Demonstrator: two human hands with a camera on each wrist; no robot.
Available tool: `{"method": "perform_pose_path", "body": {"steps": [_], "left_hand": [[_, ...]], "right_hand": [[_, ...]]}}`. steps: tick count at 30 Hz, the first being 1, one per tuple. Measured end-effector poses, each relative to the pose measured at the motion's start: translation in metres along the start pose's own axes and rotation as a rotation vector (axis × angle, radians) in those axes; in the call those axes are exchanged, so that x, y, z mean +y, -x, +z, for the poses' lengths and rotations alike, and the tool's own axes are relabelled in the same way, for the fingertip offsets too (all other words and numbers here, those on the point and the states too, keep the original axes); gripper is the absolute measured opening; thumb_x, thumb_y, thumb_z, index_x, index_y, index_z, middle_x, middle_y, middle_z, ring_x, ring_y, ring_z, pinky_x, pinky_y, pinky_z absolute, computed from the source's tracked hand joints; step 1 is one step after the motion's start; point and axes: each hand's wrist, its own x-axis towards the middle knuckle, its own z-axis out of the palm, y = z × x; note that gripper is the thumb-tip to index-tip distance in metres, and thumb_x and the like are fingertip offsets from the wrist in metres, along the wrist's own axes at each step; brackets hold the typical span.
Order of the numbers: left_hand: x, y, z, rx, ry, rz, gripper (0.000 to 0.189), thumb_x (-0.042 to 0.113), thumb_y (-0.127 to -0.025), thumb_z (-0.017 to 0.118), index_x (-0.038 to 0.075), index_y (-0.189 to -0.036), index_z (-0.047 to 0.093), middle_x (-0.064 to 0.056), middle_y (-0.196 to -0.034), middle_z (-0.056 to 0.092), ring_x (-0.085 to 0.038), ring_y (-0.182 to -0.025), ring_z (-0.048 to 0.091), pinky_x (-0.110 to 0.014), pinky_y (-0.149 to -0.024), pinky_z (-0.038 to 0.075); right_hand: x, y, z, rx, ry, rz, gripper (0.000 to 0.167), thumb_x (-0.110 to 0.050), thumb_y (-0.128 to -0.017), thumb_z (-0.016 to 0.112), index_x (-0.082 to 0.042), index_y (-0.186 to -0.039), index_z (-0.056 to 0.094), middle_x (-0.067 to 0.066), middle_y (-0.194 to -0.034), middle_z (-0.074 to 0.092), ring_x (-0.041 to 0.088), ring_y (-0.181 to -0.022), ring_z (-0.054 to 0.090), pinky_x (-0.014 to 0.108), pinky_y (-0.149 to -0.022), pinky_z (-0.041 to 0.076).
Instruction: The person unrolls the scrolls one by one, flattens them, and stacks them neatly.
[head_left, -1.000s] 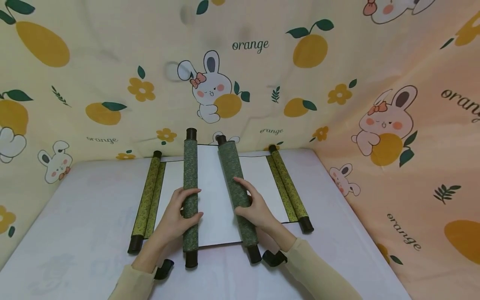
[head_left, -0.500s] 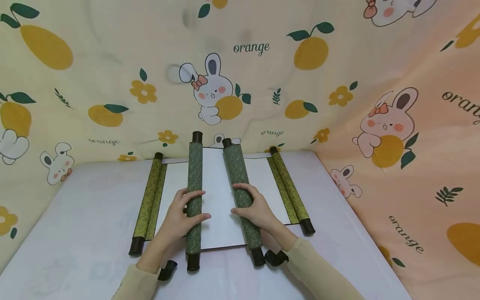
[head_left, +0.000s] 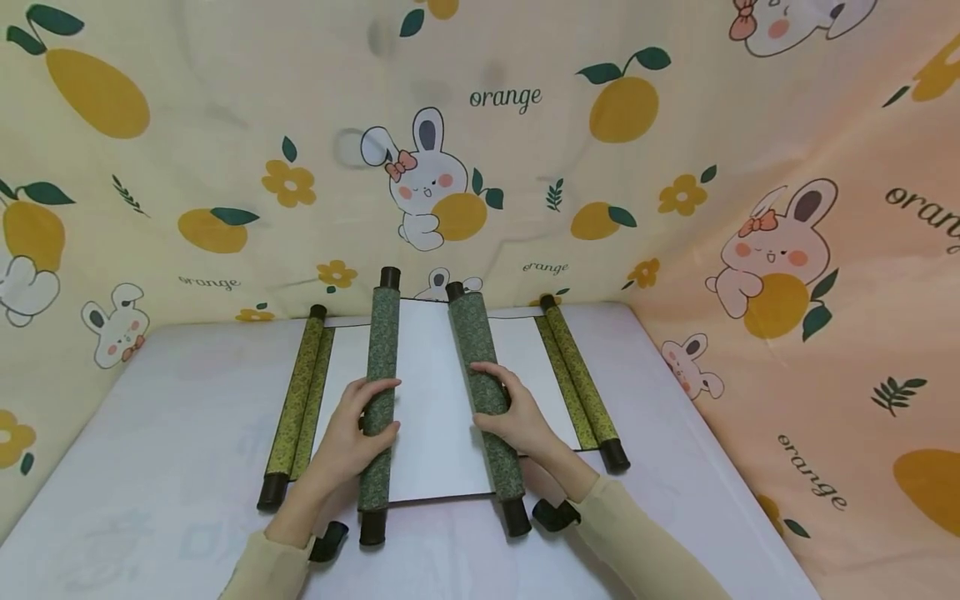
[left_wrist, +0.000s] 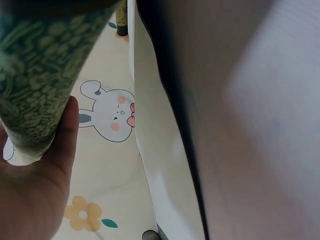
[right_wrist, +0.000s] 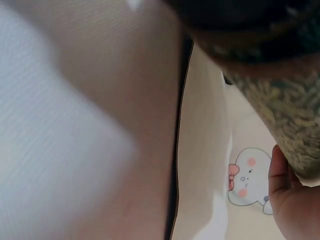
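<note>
Two half-curled hands [head_left: 348,437] [head_left: 522,423], gripping green rolls [head_left: 384,337] [head_left: 472,332]

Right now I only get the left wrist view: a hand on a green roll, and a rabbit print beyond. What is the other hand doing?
Observer: The right hand grips a second green roll.

Visitor: Oh! What lies between it and mine?

Observer: A white sheet spans the gap.

Visitor: Is anything written behind all this?

Observer: Yes, the cloth bears the word "orange" in several places.
</note>
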Motion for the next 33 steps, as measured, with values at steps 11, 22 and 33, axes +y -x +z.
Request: {"method": "perform_pose_path", "body": {"steps": [11, 22, 33], "left_hand": [[-0.0043, 0.0002, -0.0029, 0.040, 0.033, -0.031, 0.057, -0.002, -0.091, 0.069, 0.015, -0.144, 0.057, -0.028, -0.156, 0.031, -0.052, -0.142, 0.036, -0.075, -0.105, 0.037], [-0.0011, -0.0001, -0.0004, 0.059, 0.011, -0.049, 0.067, 0.012, -0.083, 0.090, 0.011, -0.142, 0.058, -0.028, -0.155, 0.032, -0.052, -0.144, 0.033, -0.074, -0.110, 0.031], [-0.0029, 0.0008, -0.0043, 0.110, 0.031, -0.012, 0.063, -0.005, -0.089, 0.070, 0.008, -0.149, 0.051, -0.023, -0.150, 0.039, -0.045, -0.136, 0.043, -0.067, -0.107, 0.038]], "right_hand": [[-0.0017, -0.0020, -0.0064, 0.010, -0.081, -0.006, 0.082, 0.007, -0.088, 0.060, -0.039, -0.155, 0.042, -0.001, -0.163, 0.033, 0.027, -0.143, 0.039, 0.051, -0.102, 0.039], [-0.0025, -0.0045, 0.0004, 0.061, -0.014, 0.032, 0.082, -0.007, -0.086, 0.085, -0.037, -0.152, 0.046, 0.001, -0.164, 0.032, 0.031, -0.152, 0.030, 0.064, -0.116, 0.029], [-0.0021, -0.0050, -0.0062, 0.038, -0.019, -0.043, 0.086, 0.002, -0.091, 0.072, -0.033, -0.160, 0.034, 0.007, -0.166, 0.025, 0.034, -0.147, 0.034, 0.061, -0.107, 0.039]]}}
